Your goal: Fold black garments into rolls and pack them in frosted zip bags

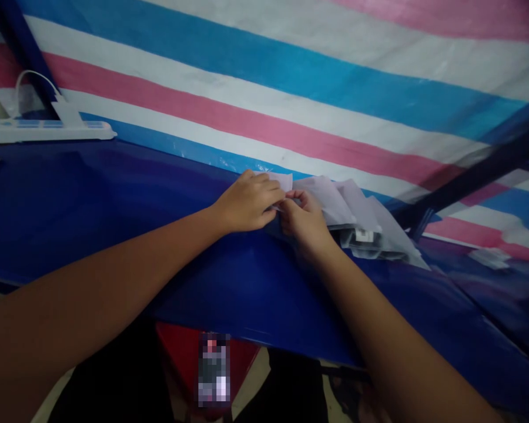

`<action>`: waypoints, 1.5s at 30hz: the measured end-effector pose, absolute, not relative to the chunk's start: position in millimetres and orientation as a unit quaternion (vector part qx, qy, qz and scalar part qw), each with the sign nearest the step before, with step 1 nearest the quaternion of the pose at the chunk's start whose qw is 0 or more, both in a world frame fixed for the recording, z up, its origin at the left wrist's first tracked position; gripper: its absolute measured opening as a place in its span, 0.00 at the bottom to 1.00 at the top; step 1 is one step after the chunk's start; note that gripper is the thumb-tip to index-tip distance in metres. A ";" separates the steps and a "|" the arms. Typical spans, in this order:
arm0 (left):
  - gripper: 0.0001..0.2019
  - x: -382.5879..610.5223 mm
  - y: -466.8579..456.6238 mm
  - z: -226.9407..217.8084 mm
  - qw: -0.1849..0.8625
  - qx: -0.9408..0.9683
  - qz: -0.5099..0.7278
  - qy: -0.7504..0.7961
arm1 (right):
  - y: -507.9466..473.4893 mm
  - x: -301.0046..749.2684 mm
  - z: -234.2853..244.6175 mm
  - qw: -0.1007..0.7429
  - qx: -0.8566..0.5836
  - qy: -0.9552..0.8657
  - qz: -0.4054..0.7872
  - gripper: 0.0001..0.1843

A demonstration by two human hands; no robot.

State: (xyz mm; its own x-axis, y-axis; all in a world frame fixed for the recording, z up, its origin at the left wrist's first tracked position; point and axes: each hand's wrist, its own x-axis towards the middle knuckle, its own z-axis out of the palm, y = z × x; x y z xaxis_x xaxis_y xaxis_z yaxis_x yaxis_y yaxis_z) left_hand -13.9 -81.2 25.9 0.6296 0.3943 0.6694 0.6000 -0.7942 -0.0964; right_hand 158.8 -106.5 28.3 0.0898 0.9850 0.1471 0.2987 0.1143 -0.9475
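Both my hands meet at the far edge of a dark blue table (114,200). My left hand (247,201) is curled with its fingers closed on a small white slip of paper (283,179). Right beside it, my right hand (303,220) pinches the same slip from the other side. A pile of translucent plastic bags (361,214) lies just to the right of my right hand, one of them with a dark label inside.
A white power strip (48,130) with a plugged-in adapter lies at the far left of the table. A striped pink, white and blue tarp (291,76) hangs behind. A dark bar (476,176) slants down at the right. A small clear packet (489,257) lies further right.
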 end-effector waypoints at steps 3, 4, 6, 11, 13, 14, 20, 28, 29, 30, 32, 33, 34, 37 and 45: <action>0.06 -12.2 -80.8 23.1 0.165 -0.881 -0.352 -0.270 | -110.6 154.3 35.0 0.501 -0.568 -0.505 0.414 0.13; 0.06 -11.7 -80.7 22.3 0.166 -0.878 -0.360 -0.268 | -112.1 152.9 37.1 0.507 -0.567 -0.496 0.418 0.12; 0.06 -11.2 -80.3 21.1 0.166 -0.875 -0.371 -0.264 | -115.0 151.2 39.9 0.515 -0.559 -0.494 0.424 0.10; 0.07 -11.3 -78.7 19.7 0.175 -0.863 -0.384 -0.277 | -120.8 151.0 42.9 0.519 -0.502 -0.503 0.475 0.10; 0.08 -12.0 -78.3 19.9 0.168 -0.861 -0.387 -0.283 | -121.9 151.1 43.5 0.518 -0.497 -0.507 0.477 0.10; 0.07 -12.4 -78.3 20.4 0.161 -0.863 -0.386 -0.283 | -121.9 151.3 43.4 0.516 -0.502 -0.510 0.470 0.10; 0.13 -13.0 -81.3 25.7 0.179 -0.886 -0.354 -0.239 | -113.8 157.1 35.0 0.508 -0.559 -0.561 0.339 0.13; 0.14 -8.9 -89.9 30.8 0.235 -0.903 -0.300 -0.200 | -106.6 164.4 34.5 0.475 -0.631 -0.538 0.293 0.14; 0.14 -9.2 -91.7 32.5 0.238 -0.903 -0.301 -0.191 | -107.2 164.6 37.1 0.477 -0.637 -0.527 0.298 0.13; 0.14 -9.4 -93.8 34.4 0.240 -0.905 -0.300 -0.181 | -108.0 164.7 40.0 0.481 -0.640 -0.517 0.303 0.12; 0.14 -9.2 -99.1 38.9 0.241 -0.912 -0.289 -0.162 | -110.1 165.0 45.7 0.487 -0.640 -0.504 0.315 0.09; 0.14 -8.5 -102.3 41.2 0.241 -0.916 -0.283 -0.152 | -111.0 165.2 48.2 0.487 -0.640 -0.501 0.320 0.07; 0.14 -7.5 -106.1 43.4 0.240 -0.919 -0.280 -0.141 | -111.6 165.6 50.4 0.487 -0.639 -0.500 0.324 0.06; 0.13 -2.1 -121.5 49.1 0.236 -0.926 -0.280 -0.095 | -111.1 168.2 54.2 0.495 -0.632 -0.503 0.321 0.06; 0.12 11.9 -166.0 55.2 0.175 -0.947 -0.270 -0.009 | -109.5 174.5 60.2 0.428 -0.637 -0.566 0.303 0.09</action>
